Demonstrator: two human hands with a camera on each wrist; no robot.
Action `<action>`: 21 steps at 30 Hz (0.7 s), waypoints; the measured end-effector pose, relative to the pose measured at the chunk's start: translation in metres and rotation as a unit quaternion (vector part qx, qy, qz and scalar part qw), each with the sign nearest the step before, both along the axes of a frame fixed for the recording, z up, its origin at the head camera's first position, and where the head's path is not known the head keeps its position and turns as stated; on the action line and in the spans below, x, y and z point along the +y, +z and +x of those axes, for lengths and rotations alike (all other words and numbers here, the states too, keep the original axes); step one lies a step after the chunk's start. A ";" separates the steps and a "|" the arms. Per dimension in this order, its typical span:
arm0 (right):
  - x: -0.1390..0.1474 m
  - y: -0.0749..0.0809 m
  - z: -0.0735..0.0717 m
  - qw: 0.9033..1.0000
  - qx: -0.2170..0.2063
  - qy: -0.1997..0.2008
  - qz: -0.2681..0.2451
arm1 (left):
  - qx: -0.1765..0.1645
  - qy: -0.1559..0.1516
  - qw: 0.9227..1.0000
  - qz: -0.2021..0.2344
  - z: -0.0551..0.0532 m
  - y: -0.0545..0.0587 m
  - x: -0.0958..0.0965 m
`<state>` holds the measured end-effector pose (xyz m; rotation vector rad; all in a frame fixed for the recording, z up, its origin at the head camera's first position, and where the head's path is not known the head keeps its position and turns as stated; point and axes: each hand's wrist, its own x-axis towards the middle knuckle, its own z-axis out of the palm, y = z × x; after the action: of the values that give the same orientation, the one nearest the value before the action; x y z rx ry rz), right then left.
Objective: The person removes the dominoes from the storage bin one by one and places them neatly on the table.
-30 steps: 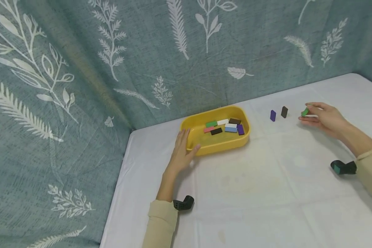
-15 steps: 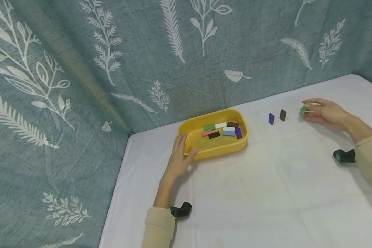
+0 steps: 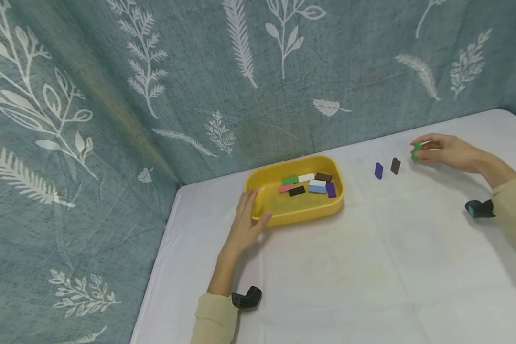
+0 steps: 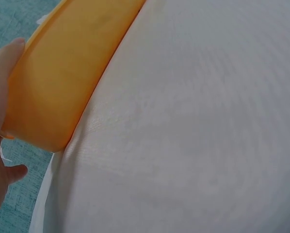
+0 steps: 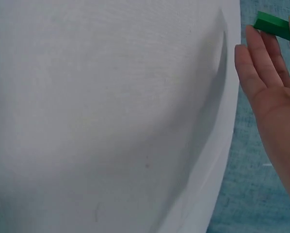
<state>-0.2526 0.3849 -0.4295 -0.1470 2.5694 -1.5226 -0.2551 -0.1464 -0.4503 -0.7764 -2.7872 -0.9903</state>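
Observation:
At the table's far right, my right hand point(image 3: 456, 153) pinches a green domino block point(image 3: 415, 152) between thumb and fingertips, holding it roughly upright. Two more blocks stand on edge just left of it: a dark brown one point(image 3: 395, 166) and a purple one point(image 3: 379, 170). My left hand point(image 3: 242, 224) rests against the left end of a yellow tray point(image 3: 298, 220), fingers extended at the rim and thumb by the front wall. In the right wrist view the green block point(image 5: 273, 25) shows at the fingertips. The left wrist view has the tray's outer wall point(image 4: 67, 73) beside the hand.
Inside the tray lie several blocks, among them a green one point(image 3: 290, 180), a black one point(image 3: 296, 191) and a purple one point(image 3: 331, 189). A white cloth point(image 3: 348, 277) covers the table. Behind it hangs a leaf-patterned teal curtain point(image 3: 189, 62).
My right hand has moved left with the green block, closer to the brown block, and the block has turned from tilted to nearly upright. My left hand stays at the tray.

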 end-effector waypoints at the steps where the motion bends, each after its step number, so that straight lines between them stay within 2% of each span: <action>1: 0.000 -0.001 0.000 1.000 0.008 0.004 0.007 | 0.001 -0.001 1.000 0.000 0.000 0.000 0.000; 14: -0.011 -0.004 -0.009 0.997 0.037 0.021 0.067 | 0.004 0.001 1.000 -0.001 0.001 0.001 0.001; 21: -0.014 -0.004 -0.011 0.998 0.020 0.032 0.057 | 0.004 0.004 1.000 -0.003 0.001 0.001 0.001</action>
<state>-0.2635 0.3713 -0.4335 -0.2471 2.6473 -1.3601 -0.2539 -0.1457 -0.4496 -0.7660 -2.7852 -0.9771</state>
